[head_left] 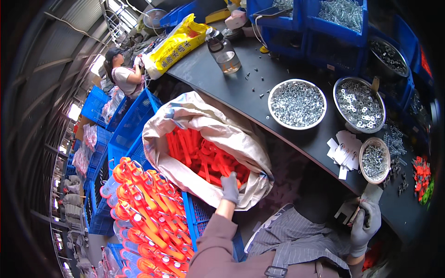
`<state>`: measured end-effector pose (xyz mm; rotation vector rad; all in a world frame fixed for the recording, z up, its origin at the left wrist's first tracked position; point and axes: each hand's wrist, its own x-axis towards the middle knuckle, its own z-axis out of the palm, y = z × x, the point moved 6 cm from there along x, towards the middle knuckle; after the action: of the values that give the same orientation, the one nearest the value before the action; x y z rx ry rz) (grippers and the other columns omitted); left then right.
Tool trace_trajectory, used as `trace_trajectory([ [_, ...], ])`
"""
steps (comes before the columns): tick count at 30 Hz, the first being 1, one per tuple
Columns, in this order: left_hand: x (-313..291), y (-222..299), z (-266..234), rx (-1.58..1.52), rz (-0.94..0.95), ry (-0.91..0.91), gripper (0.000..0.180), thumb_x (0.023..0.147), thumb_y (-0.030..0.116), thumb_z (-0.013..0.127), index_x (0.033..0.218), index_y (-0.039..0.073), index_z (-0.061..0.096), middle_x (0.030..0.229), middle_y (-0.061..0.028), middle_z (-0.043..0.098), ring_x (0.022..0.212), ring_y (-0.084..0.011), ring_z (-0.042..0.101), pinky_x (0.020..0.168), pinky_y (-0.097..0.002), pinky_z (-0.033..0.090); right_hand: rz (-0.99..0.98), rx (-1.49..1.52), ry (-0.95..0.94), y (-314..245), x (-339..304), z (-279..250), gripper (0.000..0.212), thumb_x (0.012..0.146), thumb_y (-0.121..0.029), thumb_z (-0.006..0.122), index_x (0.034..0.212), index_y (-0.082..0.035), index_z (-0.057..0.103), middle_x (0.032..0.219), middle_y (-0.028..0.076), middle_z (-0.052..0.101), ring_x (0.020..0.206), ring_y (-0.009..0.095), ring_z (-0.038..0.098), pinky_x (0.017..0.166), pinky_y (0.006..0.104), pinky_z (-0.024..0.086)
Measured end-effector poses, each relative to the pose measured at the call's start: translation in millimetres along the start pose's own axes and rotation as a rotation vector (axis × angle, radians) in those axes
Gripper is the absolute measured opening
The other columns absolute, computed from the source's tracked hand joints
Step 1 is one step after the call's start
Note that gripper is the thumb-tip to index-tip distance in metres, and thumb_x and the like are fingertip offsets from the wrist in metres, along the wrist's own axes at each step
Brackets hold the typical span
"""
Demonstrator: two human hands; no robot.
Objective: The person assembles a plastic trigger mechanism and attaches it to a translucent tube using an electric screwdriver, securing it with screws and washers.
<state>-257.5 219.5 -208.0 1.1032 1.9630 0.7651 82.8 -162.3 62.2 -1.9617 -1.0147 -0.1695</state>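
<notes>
"Red parts (197,155): where?"
"Frame centre, in the white sack (236,134). I see the left hand (230,188) at them; whether it or the right hand (366,226), lower right, pinches anything, I can't tell."

Corrugated panels (85,21) line the far left; dark framing (39,92) stands nearer, in shadow. Bright windows (74,111) at left admit daylight. A black-topped workbench (241,92) extends from far centre to near right.
</notes>
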Motion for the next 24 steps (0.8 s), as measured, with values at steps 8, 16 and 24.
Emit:
trace_trajectory([
  [8, -177.8, 158.6, -38.2, -0.607, 0.649, -0.560, 0.033, 0.094, 0.008, 0.054, 0.124, -0.001, 0.046, 0.093, -0.0044, 0.054, 0.083, -0.0150, 0.056, 0.080, -0.0304, 0.048, 0.149, 0.308, -0.087, -16.4, 6.4, -7.7, 0.022, 0.077, 0.004, 0.058, 0.098, 0.001, 0.065, 0.095, 0.015, 0.066, 0.081, 0.029, 0.065, 0.074, 0.0366, 0.051],
  [16, -361.4, 226.6, 2.6, -0.486, 0.846, -1.396, 0.059, 0.097, 0.047, 0.054, 0.122, -0.007, 0.055, 0.106, -0.0125, 0.064, 0.093, -0.0221, 0.063, 0.084, -0.0346, 0.050, 0.141, 0.594, -0.519, -51.9, 25.4, 36.2, 0.046, 0.083, -0.029, 0.073, 0.117, -0.001, 0.060, 0.095, 0.013, 0.063, 0.084, 0.028, 0.063, 0.072, 0.0360, 0.049],
  [24, -406.4, 257.4, 40.6, -0.556, 0.228, -1.874, 0.082, 0.084, 0.023, 0.069, 0.151, 0.005, 0.024, 0.079, -0.0101, 0.059, 0.052, -0.0162, 0.048, 0.052, -0.0326, 0.046, 0.212, 0.385, -0.420, 6.6, 48.9, -44.4, 0.025, 0.080, -0.017, 0.076, 0.100, -0.004, 0.067, 0.089, 0.009, 0.067, 0.076, 0.020, 0.064, 0.070, 0.0312, 0.052],
])
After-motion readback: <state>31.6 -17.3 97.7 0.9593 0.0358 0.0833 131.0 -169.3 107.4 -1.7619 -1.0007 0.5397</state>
